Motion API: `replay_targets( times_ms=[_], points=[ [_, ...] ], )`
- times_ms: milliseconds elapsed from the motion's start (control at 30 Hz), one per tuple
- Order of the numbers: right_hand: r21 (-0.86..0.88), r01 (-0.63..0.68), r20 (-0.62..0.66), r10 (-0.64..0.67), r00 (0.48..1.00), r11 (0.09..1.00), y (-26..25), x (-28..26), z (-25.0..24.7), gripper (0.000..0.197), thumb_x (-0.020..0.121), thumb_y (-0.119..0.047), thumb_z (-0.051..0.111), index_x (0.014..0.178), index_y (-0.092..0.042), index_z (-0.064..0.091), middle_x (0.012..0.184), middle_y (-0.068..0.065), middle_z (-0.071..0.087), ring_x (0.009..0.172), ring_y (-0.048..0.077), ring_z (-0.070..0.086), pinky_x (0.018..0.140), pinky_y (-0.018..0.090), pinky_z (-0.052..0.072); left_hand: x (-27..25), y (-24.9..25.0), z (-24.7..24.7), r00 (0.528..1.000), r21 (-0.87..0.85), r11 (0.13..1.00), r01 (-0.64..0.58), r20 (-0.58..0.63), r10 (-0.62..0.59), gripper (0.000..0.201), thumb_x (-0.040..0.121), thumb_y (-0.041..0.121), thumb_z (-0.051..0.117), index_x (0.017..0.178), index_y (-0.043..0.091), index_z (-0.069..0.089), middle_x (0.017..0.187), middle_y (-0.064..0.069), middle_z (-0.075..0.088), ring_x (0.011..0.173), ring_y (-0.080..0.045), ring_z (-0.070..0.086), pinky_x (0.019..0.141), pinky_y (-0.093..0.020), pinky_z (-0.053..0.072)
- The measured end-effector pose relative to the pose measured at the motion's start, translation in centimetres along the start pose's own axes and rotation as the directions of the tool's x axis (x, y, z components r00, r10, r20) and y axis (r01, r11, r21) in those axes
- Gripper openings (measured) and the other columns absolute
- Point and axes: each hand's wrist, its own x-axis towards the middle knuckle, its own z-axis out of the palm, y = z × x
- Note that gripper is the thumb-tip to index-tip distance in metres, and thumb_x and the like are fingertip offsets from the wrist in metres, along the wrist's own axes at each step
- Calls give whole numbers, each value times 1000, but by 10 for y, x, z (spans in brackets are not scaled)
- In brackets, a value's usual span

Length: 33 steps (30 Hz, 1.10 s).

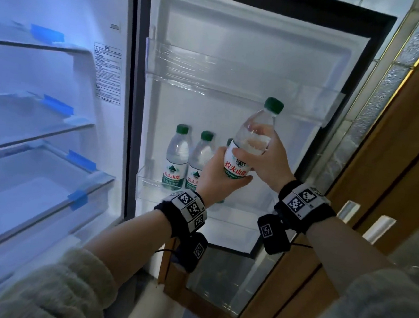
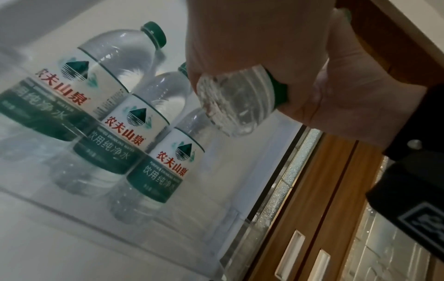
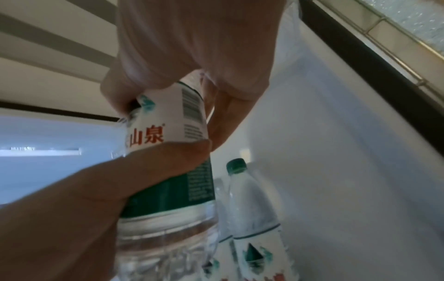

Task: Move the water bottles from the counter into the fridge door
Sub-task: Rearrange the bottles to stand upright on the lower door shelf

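A person's left hand [image 1: 217, 174] wraps the labelled lower body of a green-capped water bottle [image 1: 249, 139], while the right hand [image 1: 264, 156] curls round its clear upper body. The bottle is held tilted, cap towards 1 o'clock, in front of the open fridge door [image 1: 252, 35] and above its lower door shelf [image 1: 150, 186]. Three bottles already stand upright in that shelf: the first bottle [image 1: 177, 158] at the 9 o'clock end, the second bottle [image 1: 201, 158] touching it, and the third bottle [image 2: 173, 161] partly hidden behind the left hand in the head view.

The likeliest mishap: the held base clipping the third bottle's cap on the way down and toppling the close-packed row, because the bottle hangs tilted just above and beside it. The base could equally catch the shelf's clear front rail (hard to see against the white liner).

Open room lies towards 3 o'clock of the row, where the shelf floor shows bare up to its side wall. Overhead, the empty upper door shelf [image 1: 247, 86] sits near the cap at 12 o'clock, limiting any lift.
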Motion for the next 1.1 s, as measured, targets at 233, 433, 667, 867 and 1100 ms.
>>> replay_targets(
  times_ms=[233, 433, 667, 867, 1100],
  points=[
    [-266, -10, -46, -3, 999, 964, 26, -7, -10, 73, 59, -50, 82, 120, -31, 47, 106, -6, 66, 94, 17, 66, 81, 39, 57, 11, -8, 10, 997, 47, 998, -30, 71, 27, 56, 73, 28, 81, 120, 17, 52, 115, 6, 61, 91, 5, 57, 68, -4, 46],
    [-319, -93, -44, 83, 996, 943, 60, -7, -10, 72, 65, -45, 83, 124, -28, 45, 109, -3, 67, 96, 23, 66, 85, 45, 55, 12, -32, 10, 997, 195, 980, 43, 52, -54, 32, 87, 14, 64, 119, 15, 58, 122, -2, 60, 98, -12, 59, 74, -21, 53],
    [-245, -170, -19, 170, 985, 955, 89, -2, -5, 67, 65, -37, 83, 121, -30, 46, 115, -7, 65, 104, 19, 63, 92, 44, 52, 10, -52, 0, 960, 496, 864, 92, 186, -209, 32, 88, 8, 49, 113, 14, 68, 115, -5, 68, 99, -18, 63, 86, -28, 51],
    [-240, -247, 1, 254, 967, 939, 108, 0, 7, 66, 68, -28, 84, 123, -28, 48, 120, -6, 63, 106, 16, 59, 94, 42, 50, 3, -72, -5, 918, 682, 731, -14, 299, -262, 34, 89, 20, 53, 122, 21, 63, 129, -2, 60, 116, -23, 55, 98, -36, 46],
    [-172, -306, 9, 312, 950, 936, 118, 4, 12, 64, 73, -21, 83, 126, -26, 48, 111, -12, 56, 102, 12, 55, 89, 35, 49, 2, -86, -10, 929, 679, 733, -27, 288, -232, 35, 89, 22, 55, 123, 21, 62, 128, 3, 61, 120, -18, 52, 104, -32, 31]
  ],
)
